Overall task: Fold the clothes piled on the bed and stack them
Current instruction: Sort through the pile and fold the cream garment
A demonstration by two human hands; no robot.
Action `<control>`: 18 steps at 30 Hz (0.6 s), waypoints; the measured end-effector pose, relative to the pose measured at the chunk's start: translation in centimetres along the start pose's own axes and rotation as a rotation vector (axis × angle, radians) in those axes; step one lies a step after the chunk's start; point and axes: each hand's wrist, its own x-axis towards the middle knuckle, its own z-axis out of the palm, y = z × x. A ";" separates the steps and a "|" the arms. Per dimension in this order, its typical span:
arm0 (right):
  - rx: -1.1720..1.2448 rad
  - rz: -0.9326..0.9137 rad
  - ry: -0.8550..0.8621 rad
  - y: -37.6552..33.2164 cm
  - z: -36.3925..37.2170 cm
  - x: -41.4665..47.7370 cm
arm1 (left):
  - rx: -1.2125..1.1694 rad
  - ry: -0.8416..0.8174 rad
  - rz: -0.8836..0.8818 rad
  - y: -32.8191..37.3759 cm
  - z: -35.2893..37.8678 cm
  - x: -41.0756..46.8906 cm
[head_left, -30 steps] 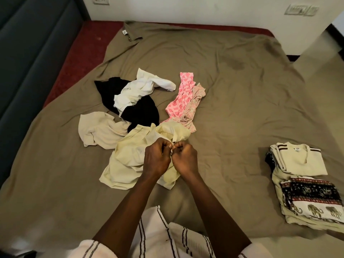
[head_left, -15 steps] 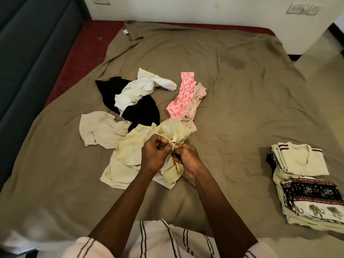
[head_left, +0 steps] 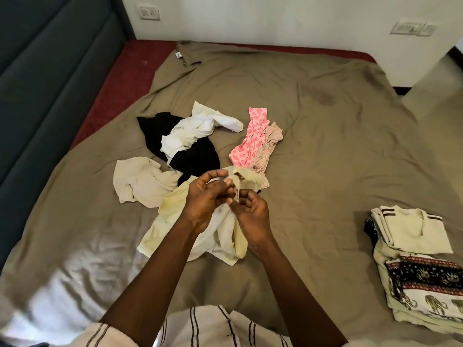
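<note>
The left hand [head_left: 204, 200] and right hand [head_left: 251, 212] are raised side by side over the middle of the bed [head_left: 325, 151], nearly touching. Both hold the yellow garment [head_left: 170, 209]. The left fingers [head_left: 218, 194] are curled and pinch a narrow fold of the cloth at its far edge; the left thumb lies extended above them. The right fingers [head_left: 244, 198] are curled inward and pinch the same fold from the other side. The rest of the yellow garment hangs below the hands and lies crumpled on the bed, spreading toward the left. The unfolded pile lies just beyond the hands: a cream garment [head_left: 140, 182] at the left, touching the yellow one; a black garment [head_left: 200, 157] behind it; a white garment [head_left: 193, 132] lying across the black one; a pink garment [head_left: 246, 144] to the right, with a beige garment [head_left: 271, 139] against its right side. The stack [head_left: 390, 286] of folded clothes sits at the right edge of the bed, well apart from the pile. Its top item is a cream shirt [head_left: 413, 231] with dark stripes; an elephant-print piece [head_left: 426, 274] shows beneath it. A dark padded panel [head_left: 50, 83] borders the bed at the left.
</note>
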 end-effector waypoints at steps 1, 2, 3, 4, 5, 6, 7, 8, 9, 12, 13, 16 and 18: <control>0.016 -0.019 0.024 -0.5 0.1 0.3 | 0.026 -0.002 0.050 0.4 -0.1 0.1; 0.028 -0.025 0.054 -1.0 -0.1 0.6 | 0.119 0.005 0.111 0.4 -0.3 0.2; 0.047 -0.018 0.081 -1.5 -0.2 1.0 | 0.264 0.010 0.175 0.3 -0.8 0.1; 0.083 -0.002 0.096 -2.1 -0.4 1.4 | 0.425 -0.002 0.219 0.0 -1.3 0.1; 0.134 0.021 0.092 -2.5 -0.7 1.6 | 0.567 -0.027 0.240 -0.5 -1.7 -0.2; 0.185 0.041 0.075 -3.0 -0.8 2.0 | 0.678 -0.046 0.255 -1.0 -2.0 -0.4; 0.235 0.066 0.054 -3.3 -1.0 2.1 | 0.735 -0.050 0.269 -1.4 -2.2 -0.5; 0.288 0.096 0.029 -3.6 -1.2 2.3 | 0.746 -0.035 0.291 -1.7 -2.3 -0.5; 0.358 0.133 -0.008 -3.8 -1.3 2.4 | 0.731 -0.012 0.315 -1.8 -2.2 -0.5; 0.453 0.206 -0.113 -3.9 -1.6 2.3 | 0.633 -0.008 0.283 -1.5 -1.7 -0.3; 0.430 0.209 -0.113 -3.7 -1.6 2.2 | 0.610 -0.015 0.245 -1.5 -1.6 -0.2; 0.363 0.214 -0.008 -3.0 -1.6 1.8 | 0.483 0.015 0.170 -1.9 -1.0 -0.3; 0.340 0.219 0.050 -2.6 -1.8 1.5 | 0.388 0.047 0.145 -1.9 -1.1 -0.4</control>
